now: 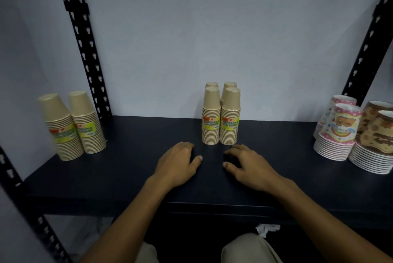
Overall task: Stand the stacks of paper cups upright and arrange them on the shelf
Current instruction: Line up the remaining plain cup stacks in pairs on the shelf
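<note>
Head view: left hand (179, 161) and right hand (247, 166) flat on dark shelf (131, 169), palms down, fingers loosely spread, holding nothing. Bare gap between thumbs; front edge just behind wrists. Directly beyond fingertips, apart from both: four kraft cup stacks (221, 116), upright, rims down, clustered two by two. Open shelf either side. Far left: two kraft stacks (72, 124) upright near black slotted post (85, 39). Far right: pink patterned stacks (338, 128) and brown patterned stacks (376, 137), upright. Pale wall (212, 29) behind.
</note>
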Demonstrator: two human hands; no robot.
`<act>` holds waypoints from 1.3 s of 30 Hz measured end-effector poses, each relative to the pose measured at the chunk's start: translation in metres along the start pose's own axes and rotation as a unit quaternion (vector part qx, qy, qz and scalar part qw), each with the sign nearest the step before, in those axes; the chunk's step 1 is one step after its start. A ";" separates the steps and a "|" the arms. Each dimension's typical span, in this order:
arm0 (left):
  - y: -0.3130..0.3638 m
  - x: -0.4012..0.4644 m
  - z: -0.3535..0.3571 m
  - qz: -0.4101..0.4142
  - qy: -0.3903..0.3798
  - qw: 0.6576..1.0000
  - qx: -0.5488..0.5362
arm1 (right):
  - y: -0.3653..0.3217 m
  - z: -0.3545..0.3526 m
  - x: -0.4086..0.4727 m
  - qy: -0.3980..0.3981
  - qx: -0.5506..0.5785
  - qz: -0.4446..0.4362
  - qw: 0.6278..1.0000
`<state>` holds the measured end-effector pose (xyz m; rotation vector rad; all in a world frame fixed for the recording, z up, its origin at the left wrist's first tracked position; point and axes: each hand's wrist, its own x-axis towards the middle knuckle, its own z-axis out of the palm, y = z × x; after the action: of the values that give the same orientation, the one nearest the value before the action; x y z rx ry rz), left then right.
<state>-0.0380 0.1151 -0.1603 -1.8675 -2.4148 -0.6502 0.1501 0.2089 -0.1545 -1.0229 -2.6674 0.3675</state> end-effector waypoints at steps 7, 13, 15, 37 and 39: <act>-0.046 -0.036 -0.025 -0.006 0.053 0.997 0.054 | -0.056 0.016 0.019 -0.052 0.024 -0.100 0.993; -0.105 -0.074 -0.059 -0.080 0.083 0.989 0.090 | -0.112 0.030 0.044 -0.091 0.057 -0.174 0.979; -0.121 -0.087 -0.067 -0.114 0.100 0.984 0.089 | -0.129 0.037 0.054 -0.099 0.065 -0.193 0.974; -0.213 -0.074 -0.101 -0.310 0.292 0.862 -0.276 | -0.255 0.113 0.171 -0.076 0.472 -0.143 0.867; -0.214 -0.073 -0.101 -0.300 0.295 0.861 -0.287 | -0.258 0.116 0.174 -0.067 0.480 -0.145 0.862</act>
<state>-0.2404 -0.0282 -0.1535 -0.7052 -2.4543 -1.8205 -0.1711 0.1258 -0.1528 -0.2727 -2.1664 1.5196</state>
